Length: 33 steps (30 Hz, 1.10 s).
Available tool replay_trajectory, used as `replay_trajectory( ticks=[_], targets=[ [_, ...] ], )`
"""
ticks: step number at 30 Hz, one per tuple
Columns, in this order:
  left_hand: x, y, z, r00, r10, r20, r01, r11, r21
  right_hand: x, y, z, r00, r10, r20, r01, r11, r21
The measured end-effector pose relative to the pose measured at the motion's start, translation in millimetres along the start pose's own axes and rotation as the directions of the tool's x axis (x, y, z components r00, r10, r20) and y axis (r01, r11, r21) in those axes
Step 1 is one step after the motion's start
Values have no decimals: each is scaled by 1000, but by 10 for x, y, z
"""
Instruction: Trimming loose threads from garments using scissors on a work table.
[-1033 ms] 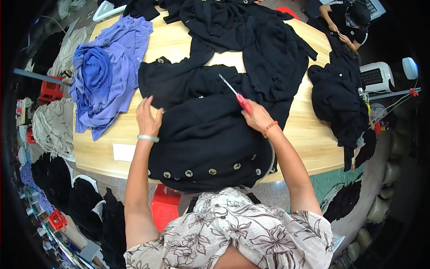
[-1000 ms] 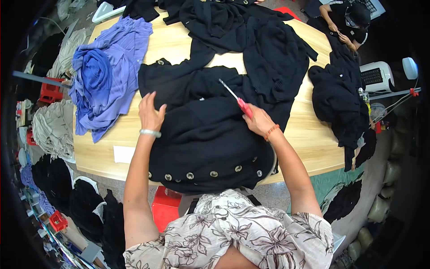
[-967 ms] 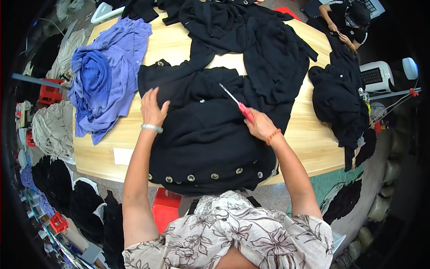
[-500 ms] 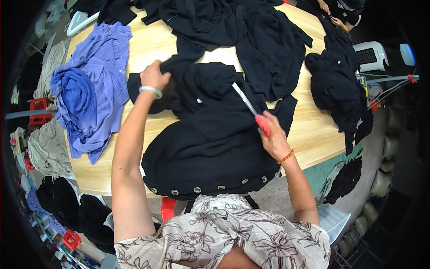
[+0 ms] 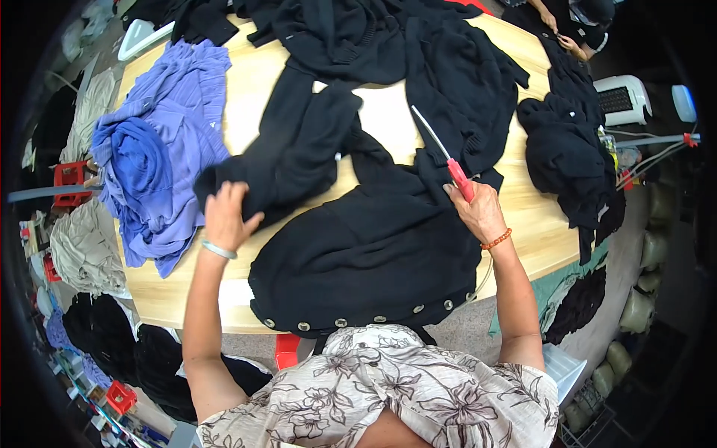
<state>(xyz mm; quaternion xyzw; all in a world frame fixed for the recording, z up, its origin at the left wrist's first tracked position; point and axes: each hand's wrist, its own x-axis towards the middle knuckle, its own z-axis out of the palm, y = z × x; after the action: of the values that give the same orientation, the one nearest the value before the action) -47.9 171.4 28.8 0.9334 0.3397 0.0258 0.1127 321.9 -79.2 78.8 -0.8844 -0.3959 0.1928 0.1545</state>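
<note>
My left hand [image 5: 228,216], with a pale bangle at its wrist, rests at the near edge of a black knit garment [image 5: 287,160]. Its thumb stands apart from the fingers, and it looks open against the cloth. A red-handled tool [image 5: 461,179] with a long thin metal shaft is gripped in my right hand [image 5: 480,213], tip up and away from me. Below that hand a thin cord hangs down. Nearest my body lies another black knit garment [image 5: 366,246], with a row of round metal eyelets along its near edge.
Purple knitwear [image 5: 168,164] is heaped on the left of the wooden table [image 5: 239,97]. More black garments [image 5: 336,37] cover the far side, and a black pile [image 5: 564,145] hangs over the right edge. At the far right, a person's hands [image 5: 564,37] work on dark cloth.
My left hand has come toward me and slightly left, and the black garment beneath it has been shifted and spread leftward. My right hand has moved slightly right with the red-handled tool.
</note>
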Motion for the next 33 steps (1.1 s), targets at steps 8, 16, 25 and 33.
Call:
replay_trajectory(
  ticks=[8, 16, 25, 33],
  targets=[
    [-622, -544, 544, 886, -431, -172, 426, 902, -69, 628, -888, 292, 967, -203, 152, 168, 962, 216],
    [-622, -473, 503, 957, -281, -68, 221, 861, -458, 1004, -1576, 1420, 927, -313, 205, 337, 936, -97],
    [-951, 507, -841, 923, 376, -83, -294, 550, -781, 589, -781, 311, 970, -241, -30, 243, 962, 128],
    [-1571, 947, 248, 891, 418, 176, -236, 759, -608, -260, 549, -33, 983, 180, 16, -180, 984, 3]
  ],
)
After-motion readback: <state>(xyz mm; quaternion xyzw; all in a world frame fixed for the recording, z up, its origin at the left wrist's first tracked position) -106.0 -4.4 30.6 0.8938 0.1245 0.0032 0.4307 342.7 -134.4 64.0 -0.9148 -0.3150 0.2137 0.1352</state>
